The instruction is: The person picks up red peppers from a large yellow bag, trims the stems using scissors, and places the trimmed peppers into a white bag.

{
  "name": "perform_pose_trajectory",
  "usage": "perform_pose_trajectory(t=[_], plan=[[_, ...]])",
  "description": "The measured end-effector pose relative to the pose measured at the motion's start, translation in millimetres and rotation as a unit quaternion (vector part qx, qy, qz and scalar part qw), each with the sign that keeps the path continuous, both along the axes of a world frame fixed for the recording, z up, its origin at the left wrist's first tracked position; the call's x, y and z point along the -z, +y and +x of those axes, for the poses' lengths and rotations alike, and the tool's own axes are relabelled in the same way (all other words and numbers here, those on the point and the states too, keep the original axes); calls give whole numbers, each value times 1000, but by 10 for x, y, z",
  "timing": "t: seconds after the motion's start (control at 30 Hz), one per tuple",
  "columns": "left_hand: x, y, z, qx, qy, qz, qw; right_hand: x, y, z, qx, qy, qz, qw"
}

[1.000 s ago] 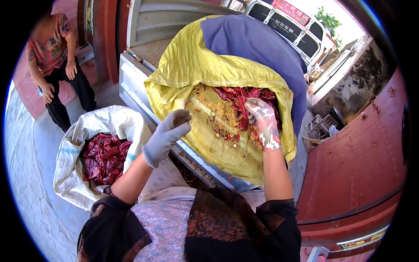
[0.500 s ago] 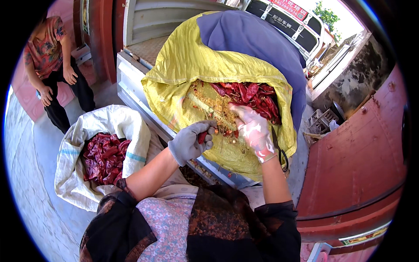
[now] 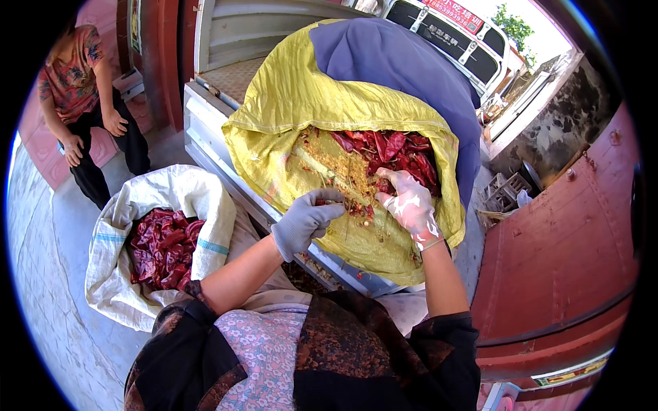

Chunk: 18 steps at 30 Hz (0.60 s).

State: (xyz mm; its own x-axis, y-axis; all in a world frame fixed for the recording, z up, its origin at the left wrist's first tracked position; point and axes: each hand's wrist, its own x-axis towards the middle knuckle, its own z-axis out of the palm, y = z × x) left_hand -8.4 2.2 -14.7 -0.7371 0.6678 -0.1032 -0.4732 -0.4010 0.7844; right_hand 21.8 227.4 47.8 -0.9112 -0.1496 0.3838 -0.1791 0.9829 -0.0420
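Note:
My left hand, in a grey glove, hovers over the near edge of an open yellow woven sack. Its fingers are curled closed; what lies inside them is mostly hidden. Inside the sack, my right hand, in a white-patched glove, has thumb and fingers closed on a dried red chili pepper. Just beyond it lies a heap of dried red chilies. Loose yellow seeds and broken bits are scattered on the sack's fabric between both hands.
To my left a white woven sack stands open, holding dark red chilies. The yellow sack rests on a truck bed, with purple cloth behind. A person sits far left. A red metal gate stands right.
My right hand has drawn back slightly toward the right and its fingers have closed. My left hand has turned and shifted a little right; the red chili seen in it is hidden now.

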Motion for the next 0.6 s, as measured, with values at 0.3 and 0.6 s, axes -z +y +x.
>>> perform_pose_trajectory(t=[0.3,0.6], plan=[[-149,75,59,-87,273,-28,958,-185,-746,322,31,-181,-568,803],[-193,51,105,-62,355,-123,925,71,-910,345,22,-151,-669,727]])
